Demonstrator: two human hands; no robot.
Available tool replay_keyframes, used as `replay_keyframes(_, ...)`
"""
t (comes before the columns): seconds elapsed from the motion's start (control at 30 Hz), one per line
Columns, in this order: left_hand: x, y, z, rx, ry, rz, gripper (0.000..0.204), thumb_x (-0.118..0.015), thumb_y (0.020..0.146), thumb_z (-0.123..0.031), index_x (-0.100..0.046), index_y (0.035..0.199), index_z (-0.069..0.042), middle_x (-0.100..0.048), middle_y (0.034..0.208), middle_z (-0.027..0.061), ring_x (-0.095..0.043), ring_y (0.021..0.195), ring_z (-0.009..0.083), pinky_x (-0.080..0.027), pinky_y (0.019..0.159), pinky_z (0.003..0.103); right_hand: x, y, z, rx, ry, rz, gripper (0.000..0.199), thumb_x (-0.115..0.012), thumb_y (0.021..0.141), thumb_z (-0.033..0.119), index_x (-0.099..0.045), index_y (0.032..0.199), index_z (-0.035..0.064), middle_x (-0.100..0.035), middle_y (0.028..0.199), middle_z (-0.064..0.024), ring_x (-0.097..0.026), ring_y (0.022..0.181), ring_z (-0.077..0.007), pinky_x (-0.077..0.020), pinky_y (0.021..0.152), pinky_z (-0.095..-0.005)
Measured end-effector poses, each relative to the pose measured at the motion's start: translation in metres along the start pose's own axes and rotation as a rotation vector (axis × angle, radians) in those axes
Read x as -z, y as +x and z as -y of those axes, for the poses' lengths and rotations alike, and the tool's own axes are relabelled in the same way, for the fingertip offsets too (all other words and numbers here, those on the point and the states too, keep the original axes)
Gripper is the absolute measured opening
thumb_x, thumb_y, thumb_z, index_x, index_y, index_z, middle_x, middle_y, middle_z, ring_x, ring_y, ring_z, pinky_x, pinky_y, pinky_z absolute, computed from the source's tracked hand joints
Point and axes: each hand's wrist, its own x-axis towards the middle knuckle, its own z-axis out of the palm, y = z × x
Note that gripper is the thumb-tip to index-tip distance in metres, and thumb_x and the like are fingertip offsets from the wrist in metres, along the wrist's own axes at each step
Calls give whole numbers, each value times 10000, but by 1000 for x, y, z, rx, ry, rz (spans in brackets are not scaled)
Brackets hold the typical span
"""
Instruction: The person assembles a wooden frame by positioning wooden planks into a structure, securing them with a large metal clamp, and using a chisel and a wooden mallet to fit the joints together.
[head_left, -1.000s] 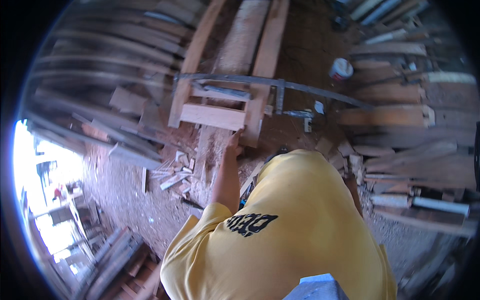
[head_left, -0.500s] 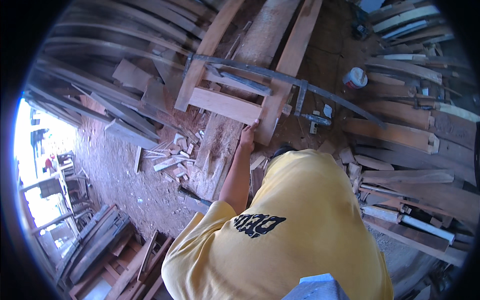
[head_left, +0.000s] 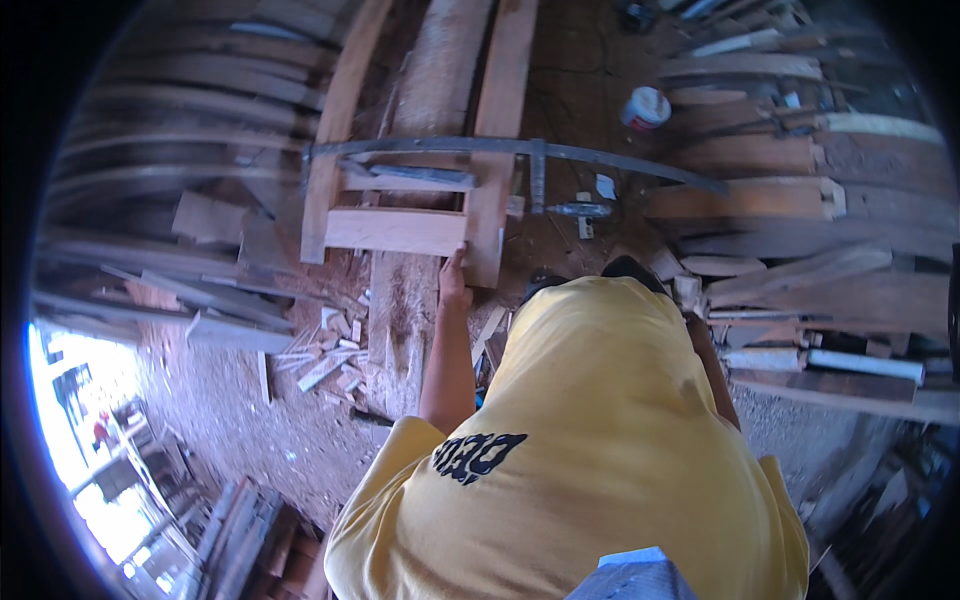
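Note:
A wooden frame [head_left: 395, 230] of two long boards joined by short crosspieces lies on a sawdust-covered plank [head_left: 400, 330]. My left hand [head_left: 454, 285] is at its near right corner, with a finger on the joint and the others wrapped at the edge, partly hidden. Across both boards runs a long metal bar clamp [head_left: 420, 145], its screw handle [head_left: 580, 210] sticking out on the right. A dark piece [head_left: 425, 174] lies by the second crosspiece. My right hand [head_left: 693, 322] hangs beside my body near stacked wood; its fingers are mostly hidden.
Stacked boards [head_left: 770, 200] fill the right side, and long planks [head_left: 190, 150] lean at the left. Small offcuts [head_left: 330, 350] are scattered left of the plank, near a dark-handled tool [head_left: 370, 416]. A white bucket [head_left: 647, 107] stands beyond the clamp's right end.
The view has turned, so the frame and clamp appear further left and straighter. My right arm has come into sight beside my body. My left hand stays at the frame's corner.

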Motion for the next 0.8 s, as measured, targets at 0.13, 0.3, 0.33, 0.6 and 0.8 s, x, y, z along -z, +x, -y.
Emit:
replay_keyframes(0.13, -23, -8, -7, -1, 204, -101, 587, -779, 910, -393, -620, 1351, -40, -644, 1309, 104, -615, 1178, 260, -506, 1003, 454, 11, -9, -4, -137, 72, -29, 561, -786, 860, 371, -638, 1251, -2, -762, 1020, -210, -744, 956, -278, -568, 828, -364)
replay_keyframes(0.3, -20, -7, -6, -3, 224, -40, 678, -739, 924, -473, -569, 1409, -30, -643, 1314, 154, -652, 1141, 324, -536, 965, 495, 3, -19, -67, -162, -120, 48, 516, -772, 879, 306, -619, 1272, 10, -751, 1056, -197, -740, 906, -254, -582, 748, -371)
replay_keyframes(0.33, -16, -10, -7, 12, 204, -43, 696, -734, 924, -484, -554, 1421, -30, -633, 1330, 165, -642, 1164, 329, -528, 977, 509, 0, -23, -79, -162, -122, 74, 503, -769, 880, 297, -621, 1267, 13, -749, 1062, -194, -738, 902, -251, -582, 743, -369)
replay_keyframes(0.6, -20, -19, -15, 74, 364, -149, 898, -710, 868, -635, -466, 1487, -33, -557, 1432, 215, -594, 1244, 359, -456, 1060, 520, -8, -35, -190, -170, 134, 199, 404, -748, 888, 224, -642, 1229, 36, -731, 1106, -169, -725, 869, -232, -586, 703, -357)
replay_keyframes(0.8, -67, -23, -20, 24, 840, -652, 785, -717, 865, -621, -520, 1419, -102, -541, 1406, 230, -541, 1281, 379, -468, 1027, 540, 50, 29, -205, -392, 491, 125, 240, -697, 899, 123, -689, 1132, 65, -711, 1132, -137, -702, 856, -215, -596, 728, -332)
